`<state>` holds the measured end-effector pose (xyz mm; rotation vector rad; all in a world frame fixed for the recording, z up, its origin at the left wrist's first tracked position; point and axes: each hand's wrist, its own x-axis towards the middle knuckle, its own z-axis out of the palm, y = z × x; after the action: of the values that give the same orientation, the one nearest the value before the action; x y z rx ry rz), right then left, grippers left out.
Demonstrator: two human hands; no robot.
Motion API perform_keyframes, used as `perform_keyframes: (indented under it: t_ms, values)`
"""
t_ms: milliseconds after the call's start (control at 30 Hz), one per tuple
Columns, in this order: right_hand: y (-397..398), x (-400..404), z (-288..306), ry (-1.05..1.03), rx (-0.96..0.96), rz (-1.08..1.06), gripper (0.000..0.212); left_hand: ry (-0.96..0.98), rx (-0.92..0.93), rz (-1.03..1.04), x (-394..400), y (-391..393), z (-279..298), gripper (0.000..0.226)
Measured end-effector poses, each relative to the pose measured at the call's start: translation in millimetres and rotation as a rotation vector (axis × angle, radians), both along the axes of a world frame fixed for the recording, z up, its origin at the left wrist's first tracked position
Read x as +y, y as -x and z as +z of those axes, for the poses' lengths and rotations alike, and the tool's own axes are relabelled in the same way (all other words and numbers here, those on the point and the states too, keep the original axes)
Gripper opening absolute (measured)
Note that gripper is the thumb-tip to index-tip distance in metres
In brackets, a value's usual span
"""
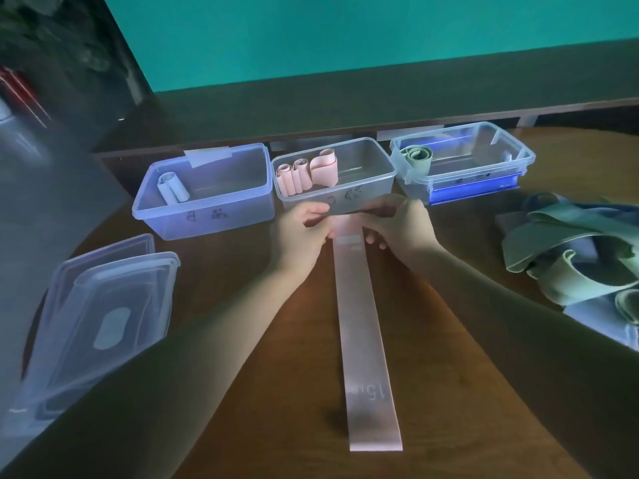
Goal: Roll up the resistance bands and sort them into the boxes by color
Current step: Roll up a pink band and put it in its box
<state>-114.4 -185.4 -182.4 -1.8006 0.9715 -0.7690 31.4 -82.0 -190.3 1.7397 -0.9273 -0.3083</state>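
Pink resistance band [366, 340] lying flat along the wooden worktop [276, 392], its far end pinched by the left hand [304, 236] and right hand [401, 226] just before the middle box [373, 188], which holds pink rolls [304, 174]. Left box [221, 209]: one pale roll [173, 188]. Right box [484, 164]: one green roll [416, 155]. Loose green bands [570, 257] heaped at right; lids [103, 312] at left.
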Motion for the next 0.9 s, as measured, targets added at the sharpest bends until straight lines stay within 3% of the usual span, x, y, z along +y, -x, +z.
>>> perform_keyframes:
  t_ms: [300,667,900]
  values:
    - [-5,5,-4,0.089,0.051,-0.12,0.018,0.026,-0.187,0.153,-5,0,-17,0.015]
    - [72,95,5,0.129,0.129,0.003,0.016,-0.084,-0.134,-0.03,86,44,-8,0.028]
    - [133,164,4,0.14,0.117,0.194,0.012,-0.083,-0.057,-0.224,164,84,-1,0.02]
